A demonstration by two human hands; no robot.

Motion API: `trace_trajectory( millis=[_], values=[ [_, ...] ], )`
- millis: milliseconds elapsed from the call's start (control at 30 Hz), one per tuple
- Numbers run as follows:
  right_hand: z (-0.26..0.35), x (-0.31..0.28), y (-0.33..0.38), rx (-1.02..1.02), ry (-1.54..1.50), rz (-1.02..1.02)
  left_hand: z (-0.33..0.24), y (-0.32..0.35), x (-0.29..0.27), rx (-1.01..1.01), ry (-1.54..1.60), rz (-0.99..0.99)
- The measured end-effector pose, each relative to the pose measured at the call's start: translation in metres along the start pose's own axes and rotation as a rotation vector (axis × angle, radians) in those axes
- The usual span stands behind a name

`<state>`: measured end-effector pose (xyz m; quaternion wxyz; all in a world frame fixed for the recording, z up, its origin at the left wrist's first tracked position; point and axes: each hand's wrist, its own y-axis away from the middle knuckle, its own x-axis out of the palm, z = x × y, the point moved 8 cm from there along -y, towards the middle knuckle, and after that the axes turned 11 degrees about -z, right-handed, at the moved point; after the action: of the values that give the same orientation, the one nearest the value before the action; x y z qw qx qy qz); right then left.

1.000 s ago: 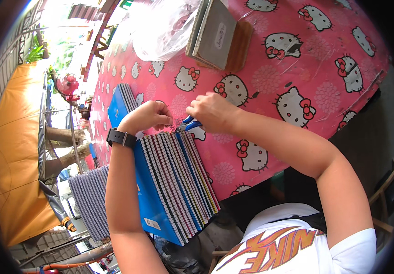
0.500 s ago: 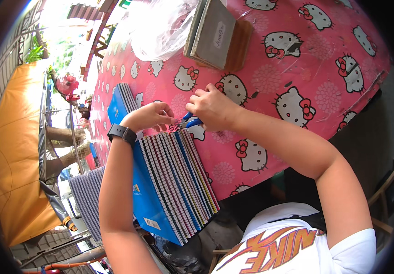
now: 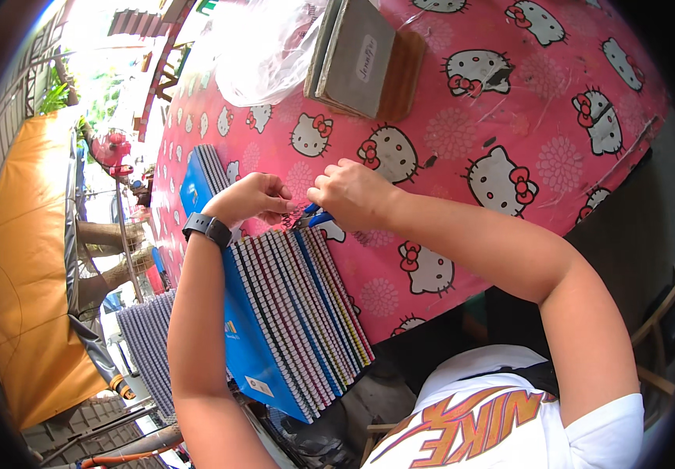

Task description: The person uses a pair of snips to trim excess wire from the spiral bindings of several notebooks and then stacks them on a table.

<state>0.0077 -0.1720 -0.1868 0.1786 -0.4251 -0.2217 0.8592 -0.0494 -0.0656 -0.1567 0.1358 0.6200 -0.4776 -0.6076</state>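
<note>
1. While gripping blue-handled pliers (image 3: 321, 220) in a closed right hand (image 3: 353, 191), points the metal nose leftward, right at the far end of a stack of spiral-bound notebooks (image 3: 298, 328); cannot tell if open or shut at the nose.
2. Holds the left hand (image 3: 257, 197) just beside the plier nose, with fingers curled and thumb close to the index finger; cannot tell of anything pinched there.
3. Has the notebooks below and between both forearms, at the near table edge, with coiled bindings lined up in rows and a blue cover facing left.
4. Wears a black watch (image 3: 208, 228) on the left wrist.
5. Beyond that wrist, shows a smaller blue notebook stack (image 3: 203, 184) on the pink tablecloth (image 3: 443, 184).
6. Farther across, shows grey boards (image 3: 357, 66) against a brown block (image 3: 401, 78), beside a clear plastic bag (image 3: 263, 66).
7. Off left, shows an orange tarp (image 3: 36, 258).
</note>
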Motion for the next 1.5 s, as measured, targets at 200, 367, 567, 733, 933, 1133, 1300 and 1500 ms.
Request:
trace_trajectory(
  millis=[200,367,567,733,933,1133,1300,1500],
  values=[
    [0.0,0.001,-0.001,0.025,-0.066,0.054,0.002,-0.001,0.003,-0.006,-0.006,0.014],
    [-0.003,-0.001,0.0,0.037,-0.061,0.11,0.002,-0.002,0.002,-0.002,-0.04,0.032],
    [-0.013,-0.016,0.001,-0.005,0.108,0.051,-0.005,0.004,0.008,-0.022,-0.063,0.073],
    [-0.006,-0.004,0.002,-0.048,0.144,0.106,-0.008,0.005,0.013,0.069,-0.176,0.125],
    [-0.004,-0.001,0.003,-0.043,0.125,0.058,-0.012,0.003,0.013,0.115,-0.183,0.114],
    [-0.004,0.0,0.004,-0.035,0.001,0.036,-0.011,0.0,0.013,0.123,-0.137,0.111],
    [-0.007,0.002,0.003,0.021,-0.005,0.116,-0.007,-0.002,0.008,0.106,-0.179,0.077],
    [-0.012,-0.028,0.004,-0.023,0.145,-0.03,-0.013,0.003,-0.007,0.148,-0.178,-0.057]
  ],
)
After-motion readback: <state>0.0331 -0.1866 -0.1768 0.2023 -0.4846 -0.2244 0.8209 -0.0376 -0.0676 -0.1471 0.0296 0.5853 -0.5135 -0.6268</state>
